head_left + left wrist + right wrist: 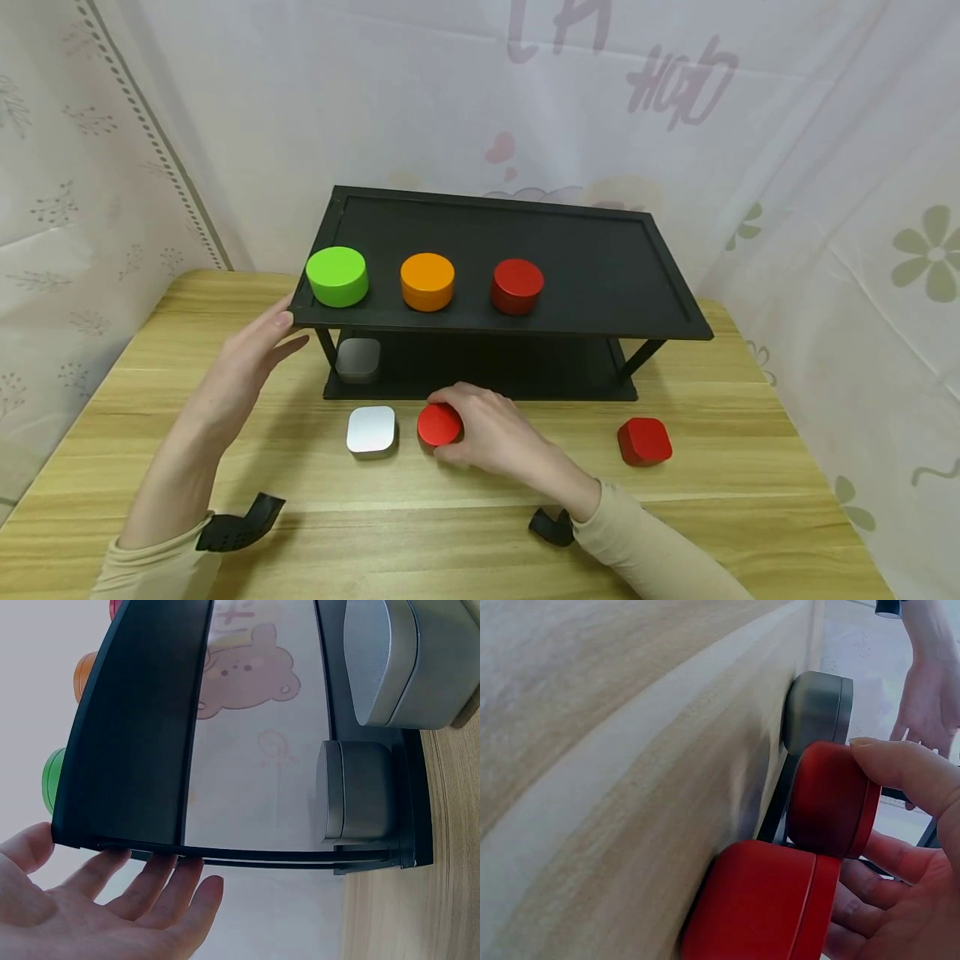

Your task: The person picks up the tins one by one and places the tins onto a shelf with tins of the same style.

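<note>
My right hand pinches a round red tin between thumb and fingers, just in front of the shelf's lower board. In the right wrist view, the thumb presses one side of that tin and the fingers are on the other. My left hand holds the front left corner of the black two-tier shelf. The left wrist view has its thumb at the corner and the other fingers along the side edge. A silver square tin sits on the table, left of the red one.
On the upper board stand a green tin, an orange tin and a dark red tin. Another silver tin is on the lower board's left end. A red square tin lies on the wooden table, to the right.
</note>
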`<state>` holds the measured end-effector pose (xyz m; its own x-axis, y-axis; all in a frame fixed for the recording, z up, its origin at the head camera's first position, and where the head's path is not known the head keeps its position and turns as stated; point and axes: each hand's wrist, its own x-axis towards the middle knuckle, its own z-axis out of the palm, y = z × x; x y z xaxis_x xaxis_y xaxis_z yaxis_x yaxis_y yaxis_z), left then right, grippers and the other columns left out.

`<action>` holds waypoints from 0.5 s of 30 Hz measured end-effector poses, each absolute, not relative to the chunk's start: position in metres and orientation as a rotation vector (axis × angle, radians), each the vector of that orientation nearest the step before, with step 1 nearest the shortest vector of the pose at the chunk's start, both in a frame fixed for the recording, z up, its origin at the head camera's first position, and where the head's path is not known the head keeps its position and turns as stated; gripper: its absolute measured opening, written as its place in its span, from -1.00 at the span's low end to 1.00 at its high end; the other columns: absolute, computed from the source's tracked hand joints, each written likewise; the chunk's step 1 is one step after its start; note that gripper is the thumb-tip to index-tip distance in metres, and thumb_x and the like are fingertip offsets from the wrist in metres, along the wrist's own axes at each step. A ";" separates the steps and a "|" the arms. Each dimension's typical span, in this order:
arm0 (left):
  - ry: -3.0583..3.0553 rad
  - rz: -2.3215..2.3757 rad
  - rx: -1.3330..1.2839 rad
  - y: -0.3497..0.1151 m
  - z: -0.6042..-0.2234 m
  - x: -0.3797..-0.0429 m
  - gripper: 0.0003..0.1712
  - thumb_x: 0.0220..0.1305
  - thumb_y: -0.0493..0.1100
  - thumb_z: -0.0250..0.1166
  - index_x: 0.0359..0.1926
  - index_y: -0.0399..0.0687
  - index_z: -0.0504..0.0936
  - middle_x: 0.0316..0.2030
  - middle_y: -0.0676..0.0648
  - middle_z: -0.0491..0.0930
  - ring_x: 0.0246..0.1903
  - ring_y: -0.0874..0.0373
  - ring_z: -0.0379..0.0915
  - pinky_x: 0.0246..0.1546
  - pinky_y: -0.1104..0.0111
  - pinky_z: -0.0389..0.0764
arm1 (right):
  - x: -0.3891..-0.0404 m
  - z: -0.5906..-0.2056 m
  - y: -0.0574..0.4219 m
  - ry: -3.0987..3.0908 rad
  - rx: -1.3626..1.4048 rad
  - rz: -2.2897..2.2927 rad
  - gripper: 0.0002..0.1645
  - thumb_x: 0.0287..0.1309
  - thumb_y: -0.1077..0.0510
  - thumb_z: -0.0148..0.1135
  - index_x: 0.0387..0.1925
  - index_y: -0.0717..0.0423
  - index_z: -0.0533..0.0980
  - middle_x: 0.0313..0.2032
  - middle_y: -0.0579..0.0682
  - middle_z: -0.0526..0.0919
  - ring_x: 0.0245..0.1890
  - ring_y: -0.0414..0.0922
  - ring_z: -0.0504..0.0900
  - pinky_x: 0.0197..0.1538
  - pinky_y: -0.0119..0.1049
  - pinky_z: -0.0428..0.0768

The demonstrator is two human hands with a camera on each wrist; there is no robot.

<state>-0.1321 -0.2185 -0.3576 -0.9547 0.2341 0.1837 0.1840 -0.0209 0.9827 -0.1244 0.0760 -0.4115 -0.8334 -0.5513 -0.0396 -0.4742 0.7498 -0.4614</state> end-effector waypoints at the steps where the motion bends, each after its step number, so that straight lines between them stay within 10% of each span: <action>1: 2.173 2.170 0.462 -0.219 -0.358 -0.132 -0.48 0.50 -0.08 -0.17 0.41 -0.03 0.19 0.38 0.12 0.23 0.32 0.43 0.14 0.14 0.64 0.32 | -0.124 -0.411 0.076 2.775 -0.819 -0.667 -0.30 -0.21 -0.02 0.49 0.07 -0.17 0.47 -0.07 -0.21 0.58 -0.21 -0.27 0.51 -0.21 -0.44 0.51; 15: 2.184 2.154 0.426 -0.219 -0.356 -0.132 -0.48 0.49 -0.05 -0.15 0.41 0.01 0.18 0.39 0.12 0.21 0.31 0.44 0.14 0.15 0.63 0.32 | -0.120 -0.397 0.082 2.825 -0.856 -0.781 -0.34 -0.20 -0.02 0.46 0.05 -0.20 0.47 -0.06 -0.25 0.55 -0.18 -0.30 0.52 -0.17 -0.42 0.55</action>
<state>-0.1318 -0.2188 -0.3563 -0.9612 0.2252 0.1596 0.1627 -0.0049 0.9867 -0.1203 0.0822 -0.3967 -0.8393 -0.5402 0.0612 -0.4950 0.7127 -0.4970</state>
